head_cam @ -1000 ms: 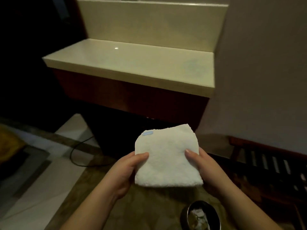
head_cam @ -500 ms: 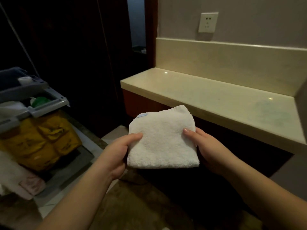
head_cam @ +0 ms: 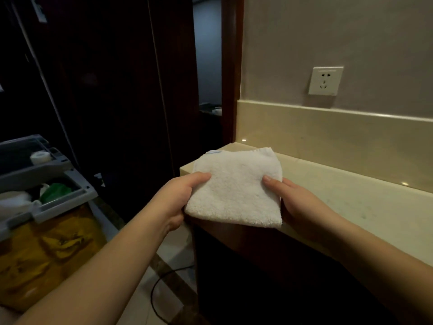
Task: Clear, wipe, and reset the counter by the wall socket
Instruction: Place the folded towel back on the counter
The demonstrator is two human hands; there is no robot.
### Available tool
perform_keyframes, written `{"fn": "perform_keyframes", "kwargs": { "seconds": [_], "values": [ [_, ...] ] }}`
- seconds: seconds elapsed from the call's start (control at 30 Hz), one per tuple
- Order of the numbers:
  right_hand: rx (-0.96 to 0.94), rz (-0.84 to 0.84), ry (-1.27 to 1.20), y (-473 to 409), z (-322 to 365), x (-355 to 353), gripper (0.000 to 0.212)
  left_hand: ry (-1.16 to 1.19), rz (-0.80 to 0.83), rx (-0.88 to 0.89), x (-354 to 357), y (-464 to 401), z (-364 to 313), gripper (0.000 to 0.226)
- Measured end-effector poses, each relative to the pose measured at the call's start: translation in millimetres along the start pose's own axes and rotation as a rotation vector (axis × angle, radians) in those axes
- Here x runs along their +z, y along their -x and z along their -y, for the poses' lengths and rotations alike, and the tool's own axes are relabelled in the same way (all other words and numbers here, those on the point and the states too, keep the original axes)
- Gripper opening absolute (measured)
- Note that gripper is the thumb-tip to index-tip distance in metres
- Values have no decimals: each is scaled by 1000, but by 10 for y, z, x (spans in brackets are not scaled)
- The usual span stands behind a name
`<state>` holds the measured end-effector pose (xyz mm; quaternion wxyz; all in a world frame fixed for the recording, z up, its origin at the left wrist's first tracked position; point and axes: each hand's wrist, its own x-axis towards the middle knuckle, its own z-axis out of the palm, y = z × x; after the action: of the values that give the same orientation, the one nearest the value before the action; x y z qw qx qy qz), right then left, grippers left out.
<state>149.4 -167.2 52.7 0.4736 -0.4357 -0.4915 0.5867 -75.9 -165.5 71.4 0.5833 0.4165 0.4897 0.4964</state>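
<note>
folded white towel (head_cam: pixel 235 187): held level in front of the person, over the left end of the counter (head_cam: pixel 351 195); whether it touches the stone cannot be told. small pale label at its far left corner.
left hand (head_cam: pixel 178 200): grasps the towel's left edge, thumb on top, fingers under.
right hand (head_cam: pixel 297 202): grasps the towel's right edge, thumb on top.
counter: cream stone top with matching upstand, dark wood front below.
wall socket (head_cam: pixel 325 80): white plate on the wall just above the upstand.
cart (head_cam: pixel 58 198): grey trays at the left, yellow bag (head_cam: pixel 46 249) hanging beneath, green item (head_cam: pixel 56 191) in a tray.
cable (head_cam: pixel 161 285): dark, on the floor.
</note>
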Motion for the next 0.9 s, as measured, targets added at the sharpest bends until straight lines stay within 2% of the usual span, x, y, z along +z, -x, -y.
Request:
{"fn": "perform_keyframes", "kwargs": {
  "seconds": [0.27, 0.47, 0.7, 0.9],
  "values": [
    [94, -108, 45, -980, 132, -130, 32, -83, -8, 10, 9, -1126, -201, 25],
    [181, -297, 19, -1686, 105, -161, 30, -145, 10, -39, 26, -2066, -180, 26],
    [244, -489, 4, -2521, 20, -199, 19, -228, 104, -75, 96, -3146, -221, 14],
    [299, -681, 164, -3203, -57, -251, 26, -367, 137, -90, 142, -4070, -142, 19]
  ]
}}
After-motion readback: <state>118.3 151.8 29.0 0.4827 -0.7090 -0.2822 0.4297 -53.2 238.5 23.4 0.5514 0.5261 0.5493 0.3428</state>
